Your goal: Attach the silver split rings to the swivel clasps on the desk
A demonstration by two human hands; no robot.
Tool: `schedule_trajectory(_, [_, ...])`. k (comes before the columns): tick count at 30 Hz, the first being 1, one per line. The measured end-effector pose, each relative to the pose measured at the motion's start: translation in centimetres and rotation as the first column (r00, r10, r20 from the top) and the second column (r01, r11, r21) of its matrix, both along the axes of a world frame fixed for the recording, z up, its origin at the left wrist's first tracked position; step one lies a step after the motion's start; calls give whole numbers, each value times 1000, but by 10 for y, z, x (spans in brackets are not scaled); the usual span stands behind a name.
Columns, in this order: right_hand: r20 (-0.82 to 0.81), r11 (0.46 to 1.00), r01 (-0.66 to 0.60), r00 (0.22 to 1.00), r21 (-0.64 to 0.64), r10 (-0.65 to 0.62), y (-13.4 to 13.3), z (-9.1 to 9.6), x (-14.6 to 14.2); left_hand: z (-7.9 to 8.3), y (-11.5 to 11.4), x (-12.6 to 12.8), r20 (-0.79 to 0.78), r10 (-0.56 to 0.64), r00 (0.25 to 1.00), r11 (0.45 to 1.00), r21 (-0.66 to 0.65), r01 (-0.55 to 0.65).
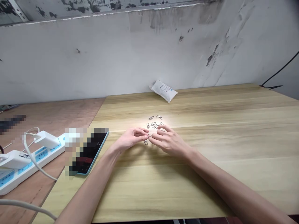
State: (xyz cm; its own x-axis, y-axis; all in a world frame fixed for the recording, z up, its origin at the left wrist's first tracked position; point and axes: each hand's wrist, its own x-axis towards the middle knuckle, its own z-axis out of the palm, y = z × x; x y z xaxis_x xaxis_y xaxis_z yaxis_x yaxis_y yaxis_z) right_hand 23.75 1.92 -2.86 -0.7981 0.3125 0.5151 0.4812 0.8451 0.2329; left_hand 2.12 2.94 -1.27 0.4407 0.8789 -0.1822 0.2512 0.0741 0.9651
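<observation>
Over the middle of the wooden table, my left hand [133,137] and my right hand [168,140] meet almost fingertip to fingertip. Both are closed in a pinch on a small silver lobster clasp [145,142], whose hook end shows just below my left thumb. Its upper part is mostly covered by my fingertips. Just beyond my hands lies a loose group of similar metal clasps [154,125], some partly hidden by my right fingers. Farther back are two more, a clasp [151,118] on the left and another clasp [159,117] on the right.
A white plastic packet [164,91] lies near the wall at the table's back. Left of my forearm is a phone [95,152] with its screen lit. A white power strip [39,158] with plugged-in chargers and cables sits on the brown surface [77,113] farther left.
</observation>
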Motion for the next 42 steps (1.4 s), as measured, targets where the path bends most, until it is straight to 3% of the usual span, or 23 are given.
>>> schedule_trajectory(9, [50, 1000, 16, 999, 22, -17, -1, 1, 1, -1, 0, 0, -65, -35, 997, 994, 98, 41])
schedule_trajectory(13, [-15, 1000, 10, 1000, 17, -10, 0, -2, -1, 1, -2, 1, -159, -40, 986, 978, 197, 72])
schedule_trajectory(15, [-129, 998, 16, 991, -58, -24, 2, -6, -4, 1, -3, 2, -184, -27, 983, 965, 250, 73])
schedule_trajectory(18, [-361, 945, 17, 922, -325, -141, 5, -12, -6, -1, -2, 4, -219, 77, 973, 910, 414, 21])
schedule_trajectory(20, [-466, 824, -78, 853, -561, -236, 5, -12, -7, -5, -2, 7, -251, 153, 956, 835, 551, 11])
schedule_trajectory(22, [-533, 606, -264, 783, -750, -320, 3, -10, -7, -8, -3, 10, -277, 205, 939, 750, 661, 31])
schedule_trajectory(24, [-582, 352, -466, 702, -812, -412, 1, -8, -8, -10, -4, 14, -295, 254, 921, 655, 753, 61])
schedule_trajectory(26, [-598, 171, -606, 624, -777, -504, 0, -7, -9, -9, -6, 16, -314, 321, 894, 537, 837, 101])
schedule_trajectory(29, [-590, 24, -735, 524, -677, -614, 2, -9, -12, -7, -7, 18, -334, 421, 843, 354, 916, 187])
schedule_trajectory(33, [-528, -103, -848, 414, -519, -742, 4, -11, -16, -6, -5, 17, -333, 488, 807, 171, 943, 285])
schedule_trajectory(35, [-481, -127, -878, 369, -462, -795, 4, -9, -17, -7, -4, 16, -331, 495, 803, 138, 943, 303])
schedule_trajectory(37, [-456, -84, -901, 294, -426, -840, 3, -4, -16, -9, -4, 15, -336, 494, 802, 180, 942, 284])
schedule_trajectory(40, [-460, 91, -848, 191, -522, -867, 4, 1, -10, -12, -4, 14, -336, 478, 811, 361, 917, 168])
schedule_trajectory(42, [-528, 237, -674, 265, -700, -807, 4, 1, -6, -12, -4, 15, -304, 452, 839, 519, 854, 30])
